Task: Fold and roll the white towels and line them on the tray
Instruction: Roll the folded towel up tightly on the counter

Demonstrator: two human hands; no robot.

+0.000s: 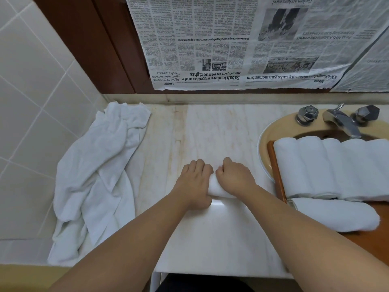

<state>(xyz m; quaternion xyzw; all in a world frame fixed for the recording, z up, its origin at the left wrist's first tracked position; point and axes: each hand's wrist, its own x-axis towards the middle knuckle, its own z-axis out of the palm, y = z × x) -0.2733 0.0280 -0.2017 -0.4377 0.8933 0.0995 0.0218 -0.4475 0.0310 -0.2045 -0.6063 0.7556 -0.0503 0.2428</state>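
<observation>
A white towel roll (216, 187) lies on the marble counter (210, 131) in the middle. My left hand (194, 182) and my right hand (234, 175) press down on it side by side, fingers curled over its far side; most of the roll is hidden under them. The towel's flat part (221, 123) stretches away toward the wall. To the right, a wooden tray (277, 175) rests over the sink and carries several rolled white towels (328, 167) in a row, plus one roll (336, 213) lying crosswise in front of them.
A heap of loose white towels (99, 175) fills the counter's left end against the tiled wall. A beige sink (267, 135) with a chrome tap (343, 121) and two knobs sits at the right. Newspaper (231, 39) covers the wall behind.
</observation>
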